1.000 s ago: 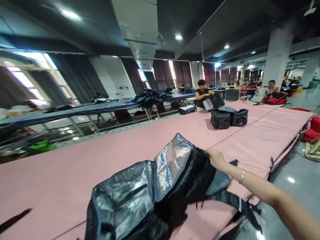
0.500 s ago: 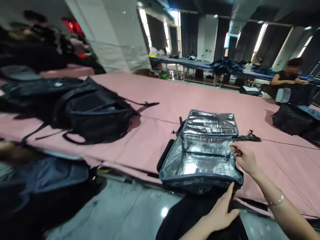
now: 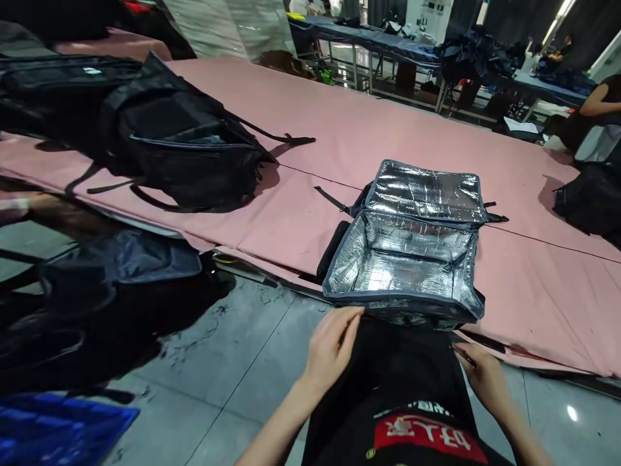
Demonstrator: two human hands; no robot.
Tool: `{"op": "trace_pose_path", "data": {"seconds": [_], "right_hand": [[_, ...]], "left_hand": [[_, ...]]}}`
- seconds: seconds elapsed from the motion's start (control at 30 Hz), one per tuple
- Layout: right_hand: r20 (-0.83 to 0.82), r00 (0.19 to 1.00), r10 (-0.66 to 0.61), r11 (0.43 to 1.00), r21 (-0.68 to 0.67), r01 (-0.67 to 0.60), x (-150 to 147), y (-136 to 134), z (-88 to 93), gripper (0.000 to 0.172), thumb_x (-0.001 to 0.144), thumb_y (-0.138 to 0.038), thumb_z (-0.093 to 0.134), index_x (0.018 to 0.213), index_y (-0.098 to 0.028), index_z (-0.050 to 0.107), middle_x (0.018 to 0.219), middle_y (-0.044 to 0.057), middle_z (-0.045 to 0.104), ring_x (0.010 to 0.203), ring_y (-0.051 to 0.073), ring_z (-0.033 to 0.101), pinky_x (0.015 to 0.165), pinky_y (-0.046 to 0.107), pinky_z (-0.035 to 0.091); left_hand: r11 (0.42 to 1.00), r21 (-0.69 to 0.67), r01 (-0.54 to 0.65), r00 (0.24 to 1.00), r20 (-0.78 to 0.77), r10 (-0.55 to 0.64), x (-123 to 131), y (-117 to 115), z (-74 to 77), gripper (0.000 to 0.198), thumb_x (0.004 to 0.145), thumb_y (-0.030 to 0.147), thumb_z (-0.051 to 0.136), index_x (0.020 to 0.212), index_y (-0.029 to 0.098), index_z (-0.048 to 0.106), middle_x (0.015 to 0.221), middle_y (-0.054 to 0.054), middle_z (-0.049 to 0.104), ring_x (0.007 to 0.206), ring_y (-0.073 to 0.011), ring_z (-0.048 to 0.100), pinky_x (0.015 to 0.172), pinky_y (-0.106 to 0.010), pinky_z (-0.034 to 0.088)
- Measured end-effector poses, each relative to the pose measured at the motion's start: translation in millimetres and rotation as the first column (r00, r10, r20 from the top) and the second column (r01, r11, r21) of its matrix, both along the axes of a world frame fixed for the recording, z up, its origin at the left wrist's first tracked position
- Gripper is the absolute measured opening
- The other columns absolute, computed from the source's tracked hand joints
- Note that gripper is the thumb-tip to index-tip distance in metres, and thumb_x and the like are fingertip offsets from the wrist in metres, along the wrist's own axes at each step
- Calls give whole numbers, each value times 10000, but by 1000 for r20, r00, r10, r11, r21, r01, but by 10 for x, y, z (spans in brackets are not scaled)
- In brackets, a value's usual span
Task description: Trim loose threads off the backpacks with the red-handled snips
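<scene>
An open insulated bag (image 3: pixel 410 259) with a silver foil lining lies on the pink table (image 3: pixel 310 168), its lid folded back away from me. Its black front panel (image 3: pixel 402 382) with a red label hangs over the table's near edge toward me. My left hand (image 3: pixel 330 347) rests on the left edge of that panel just below the bag's rim, fingers together and slightly curled. On the panel's right edge sits my right hand (image 3: pixel 480 375), its fingers curled at the fabric.
A large black backpack (image 3: pixel 179 145) lies on the table to the left, with more dark bags (image 3: pixel 63 84) behind it. Black and blue bags (image 3: pixel 97 285) are piled on the grey floor at left. Another person (image 3: pixel 596 110) works at the far right beside a black bag (image 3: pixel 589 200).
The view has tilted down and nearer. My right hand came off the bag's right rim down to the hanging front panel. My left hand slid to the panel's left edge.
</scene>
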State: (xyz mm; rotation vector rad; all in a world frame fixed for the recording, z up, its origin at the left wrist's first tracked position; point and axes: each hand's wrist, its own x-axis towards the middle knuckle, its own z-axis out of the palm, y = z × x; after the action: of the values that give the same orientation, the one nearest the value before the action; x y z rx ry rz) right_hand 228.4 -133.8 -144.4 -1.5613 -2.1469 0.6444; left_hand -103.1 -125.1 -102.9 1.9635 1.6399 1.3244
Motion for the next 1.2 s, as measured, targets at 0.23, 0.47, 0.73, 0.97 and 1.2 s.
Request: {"op": "trace_pose_path", "data": {"seconds": [0.23, 0.47, 0.73, 0.97, 1.2], "right_hand": [[-157, 987, -7, 994, 109, 24, -257, 30, 374, 199, 873, -246, 435, 985, -220, 597, 921, 64, 656, 859, 192, 624, 747, 303, 516], [-265, 954, -139, 985, 58, 160, -404, 193, 1006, 337, 882, -317, 447, 1201, -209, 432, 1089, 83, 589, 984, 199, 578, 856, 327, 466], [-156, 988, 13, 972, -229, -49, -742, 511, 208, 255, 840, -224, 483, 1083, -210, 561, 997, 53, 626, 926, 204, 573, 835, 341, 441], [-119, 974, -194, 937, -315, 148, -535, -8, -610, 278, 817, -195, 472, 1080, -176, 560, 1008, 81, 635, 943, 209, 585, 838, 344, 452], [-185, 973, -140, 957, -277, 85, -483, -15, -474, 177, 798, -232, 526, 956, -198, 599, 940, 50, 622, 900, 190, 576, 817, 317, 450]], "left_hand": [[991, -100, 89, 926, -357, -120, 257, 550, 162, 339, 862, 277, 475, 1185, 177, 490, 1093, -104, 609, 1021, -248, 538, 848, -400, 390], [850, -255, 462, 761, -379, -527, 391, -133, -50, 220, 869, 170, 410, 783, 207, 610, 705, -8, 605, 697, -147, 516, 671, -299, 317], [540, -733, 413, 852, 101, -514, 498, -432, -431, 260, 847, 293, 400, 699, 201, 592, 729, -29, 615, 684, -172, 554, 608, -262, 333], [460, -805, 374, 921, 382, -81, 721, -210, -884, 225, 720, 310, 524, 876, 177, 618, 688, -37, 625, 623, -197, 564, 603, -282, 378], [417, -781, 465, 813, 563, 149, 889, -201, -1033, 367, 639, 461, 597, 824, 145, 565, 588, 27, 510, 504, -106, 449, 502, -226, 345]]}}
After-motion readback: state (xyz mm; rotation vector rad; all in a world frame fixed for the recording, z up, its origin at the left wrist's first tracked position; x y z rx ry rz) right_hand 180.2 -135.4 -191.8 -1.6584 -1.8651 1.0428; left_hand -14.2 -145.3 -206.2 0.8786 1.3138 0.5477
